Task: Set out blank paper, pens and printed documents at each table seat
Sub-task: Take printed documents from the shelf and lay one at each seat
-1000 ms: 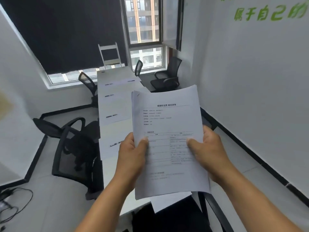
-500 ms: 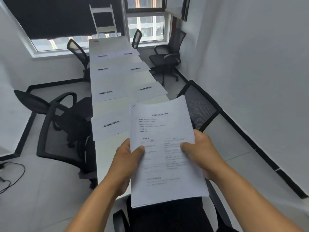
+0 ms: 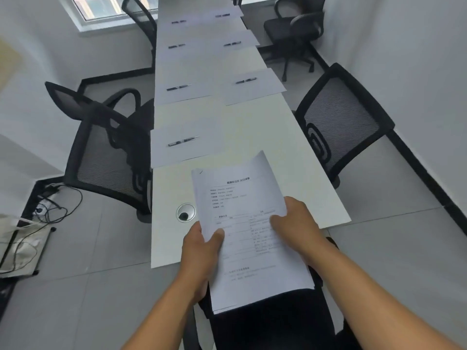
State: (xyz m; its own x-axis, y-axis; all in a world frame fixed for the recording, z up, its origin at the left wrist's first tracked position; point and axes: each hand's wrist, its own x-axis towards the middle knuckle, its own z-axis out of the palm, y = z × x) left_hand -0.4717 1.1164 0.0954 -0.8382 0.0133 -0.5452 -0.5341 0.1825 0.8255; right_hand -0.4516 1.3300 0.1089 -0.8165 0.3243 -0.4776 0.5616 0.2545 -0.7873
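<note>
The left hand [image 3: 201,251] grips the left edge of a stack of white printed documents [image 3: 252,236], thumb on top. The right hand [image 3: 295,223] pinches the right edge of the same stack. The stack is held above the near end of the long white table [image 3: 265,137]. Further on the table lies a blank white paper sheet [image 3: 184,145] with a dark pen [image 3: 183,141] on it. More sheets with pens lie beyond. Black mesh office chairs [image 3: 338,117] stand at both sides.

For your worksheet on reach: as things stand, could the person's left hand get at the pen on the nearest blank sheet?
Probably not yet: the left hand grips the printed documents, so it is busy. The way to the nearest pen across the table looks unblocked.
</note>
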